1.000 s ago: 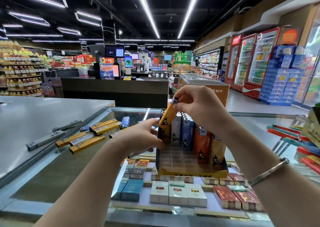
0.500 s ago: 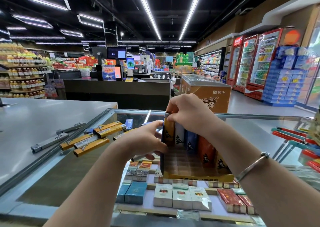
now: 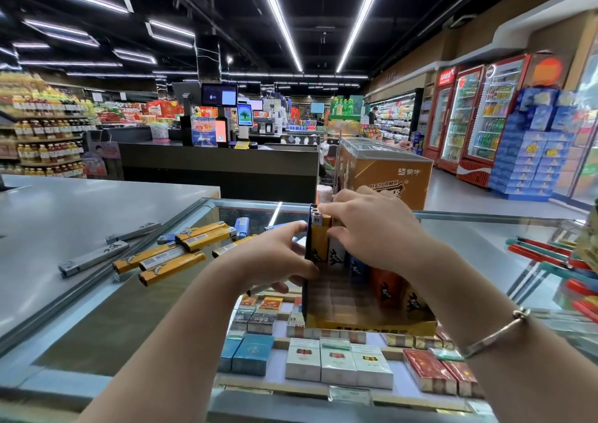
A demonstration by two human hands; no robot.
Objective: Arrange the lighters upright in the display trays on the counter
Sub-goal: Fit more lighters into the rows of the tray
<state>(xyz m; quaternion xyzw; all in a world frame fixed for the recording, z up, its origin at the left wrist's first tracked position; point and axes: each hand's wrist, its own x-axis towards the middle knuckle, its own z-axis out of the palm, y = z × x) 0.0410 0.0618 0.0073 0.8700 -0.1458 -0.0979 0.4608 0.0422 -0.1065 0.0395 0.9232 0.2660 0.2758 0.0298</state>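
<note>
Seating an orange lighter (image 3: 319, 243) upright: pressed by right hand (image 3: 375, 228) fingertips, apparently uncurled; display tray (image 3: 372, 324) gripped by left hand (image 3: 275, 257).

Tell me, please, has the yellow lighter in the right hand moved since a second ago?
Yes. The yellow lighter was tilted above the display tray; now it stands upright in the tray's back left corner, the right hand on its top.
</note>
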